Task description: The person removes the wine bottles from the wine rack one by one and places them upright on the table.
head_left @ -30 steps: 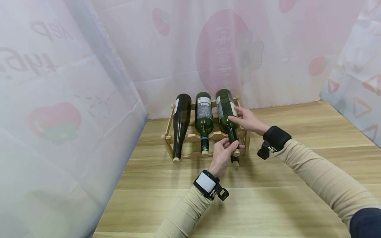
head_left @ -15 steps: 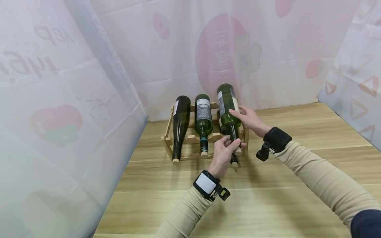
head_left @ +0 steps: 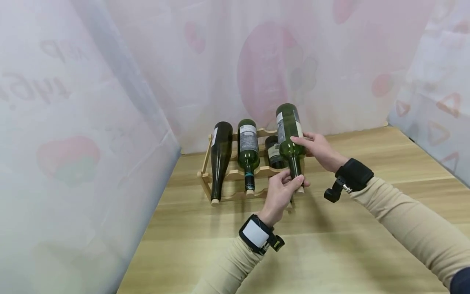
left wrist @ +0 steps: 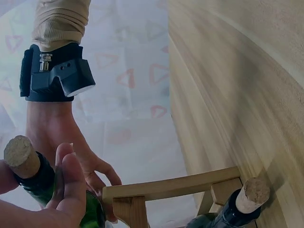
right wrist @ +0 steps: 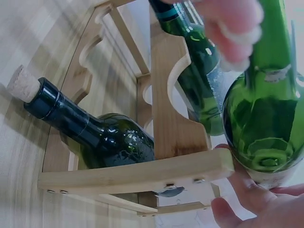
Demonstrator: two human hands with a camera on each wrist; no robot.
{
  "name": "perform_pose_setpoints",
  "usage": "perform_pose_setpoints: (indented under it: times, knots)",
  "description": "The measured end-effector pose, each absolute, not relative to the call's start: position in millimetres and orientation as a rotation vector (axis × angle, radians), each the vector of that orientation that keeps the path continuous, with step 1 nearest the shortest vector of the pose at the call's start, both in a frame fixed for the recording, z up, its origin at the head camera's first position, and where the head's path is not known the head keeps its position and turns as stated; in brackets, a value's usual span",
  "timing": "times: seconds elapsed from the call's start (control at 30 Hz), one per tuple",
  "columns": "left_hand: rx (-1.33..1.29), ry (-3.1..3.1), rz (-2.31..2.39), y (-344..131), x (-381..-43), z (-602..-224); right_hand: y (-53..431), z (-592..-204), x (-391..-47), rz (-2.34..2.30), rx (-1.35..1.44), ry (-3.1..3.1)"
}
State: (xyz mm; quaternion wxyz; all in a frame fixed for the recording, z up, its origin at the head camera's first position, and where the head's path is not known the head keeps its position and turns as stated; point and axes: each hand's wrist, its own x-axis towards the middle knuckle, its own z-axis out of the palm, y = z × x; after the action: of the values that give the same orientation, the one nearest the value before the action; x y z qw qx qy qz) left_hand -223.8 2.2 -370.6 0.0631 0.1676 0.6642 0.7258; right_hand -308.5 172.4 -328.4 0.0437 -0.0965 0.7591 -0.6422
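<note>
Both hands hold a green wine bottle raised above the right end of a wooden wine rack. My left hand pinches its neck just behind the cork, and my right hand grips the body from the right side. In the right wrist view this bottle is beside the rack's top rail, fingers beneath it. A dark bottle with a pale label lies on the lower tier below; its corked neck points outward in the right wrist view.
On the top tier lie a dark slender bottle at the left and a labelled green bottle in the middle. The rack stands on a wood-grain table, against a printed curtain.
The held bottle has been lifted off the rack's top right place and shifted right, together with both hands. The lower bottle behind it has come into sight.
</note>
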Motion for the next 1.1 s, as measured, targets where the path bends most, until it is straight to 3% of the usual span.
perform_pose_setpoints:
  times: [0.7, 0.8, 0.97, 1.1]
  knots:
    - [0.659, 2.144, 2.079, -0.8, -220.5, -365.2, 177.2, -310.8, -282.3, -2.303, -0.134, 1.991]
    - [0.915, 2.466, 1.966, -2.7, -225.2, -372.1, 179.8, -308.0, -280.7, -2.332, -0.088, 1.956]
    - [1.57, 3.13, 1.442, -1.8, -234.0, -384.8, 184.0, -306.6, -278.7, -2.35, -0.05, 1.948]
    - [1.878, 3.239, 1.122, 2.2, -240.3, -386.2, 185.3, -305.3, -275.5, -2.32, -0.04, 1.988]
